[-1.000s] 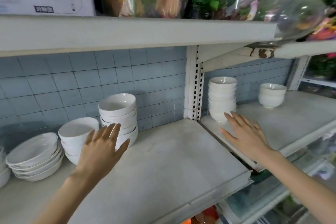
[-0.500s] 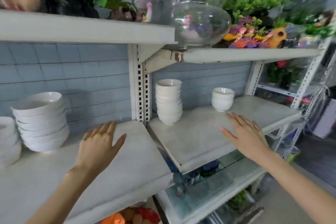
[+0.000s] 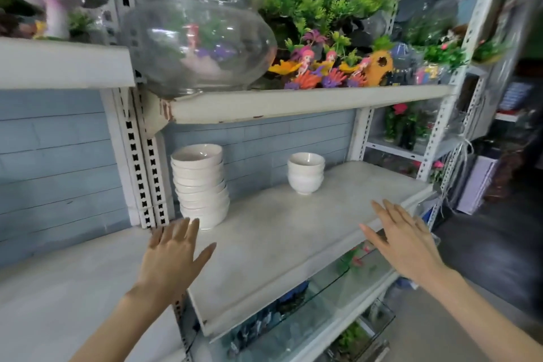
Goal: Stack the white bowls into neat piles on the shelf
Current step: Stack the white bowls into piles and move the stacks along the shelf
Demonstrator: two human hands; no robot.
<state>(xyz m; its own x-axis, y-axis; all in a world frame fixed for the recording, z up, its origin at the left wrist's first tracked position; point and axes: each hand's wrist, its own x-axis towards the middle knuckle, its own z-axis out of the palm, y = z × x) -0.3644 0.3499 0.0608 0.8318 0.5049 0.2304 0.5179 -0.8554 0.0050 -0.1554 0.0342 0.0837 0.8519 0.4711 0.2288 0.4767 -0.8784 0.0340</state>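
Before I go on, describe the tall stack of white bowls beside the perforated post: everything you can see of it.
The tall stack of glossy white, ceramic-looking bowls holds several nested round bowls, rims up, the top one empty. It stands upright but slightly uneven on the pale grey shelf, at the back left by the white perforated post and the blue tiled wall. The open left hand hovers near its base; contact cannot be told.

Close head view down onto shelf (image 3: 279, 232)
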